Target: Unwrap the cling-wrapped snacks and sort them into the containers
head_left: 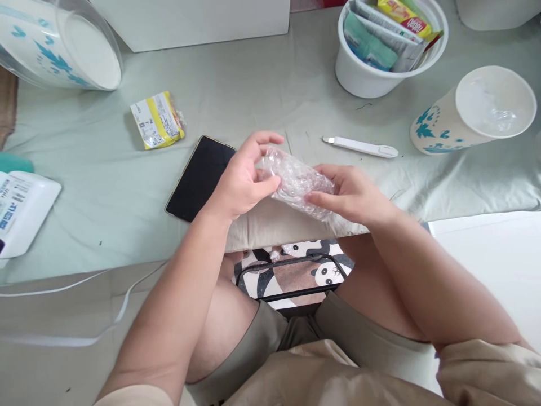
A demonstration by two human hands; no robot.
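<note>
A bundle of clear bubble wrap (298, 183) is held between my two hands, just over the table's front edge. My left hand (249, 175) grips its left end, thumb in front and fingers behind. On its right end, my right hand (344, 192) is closed with the thumb on top. Whether something lies inside the wrap I cannot make out. A dark phone (200, 177) lies flat beside my left hand, partly hidden by it. Beyond my right hand rests a white utility knife (361, 146).
A yellow-and-white packet (158, 120) lies at the left. White tub (367, 82) with snack packets and a paper cup (439, 124) with clear plastic inside stand at the right. At the far left are a large leaf-print cup (80, 51) and a white pack (29, 208). Panda-print fabric (296, 276) shows below.
</note>
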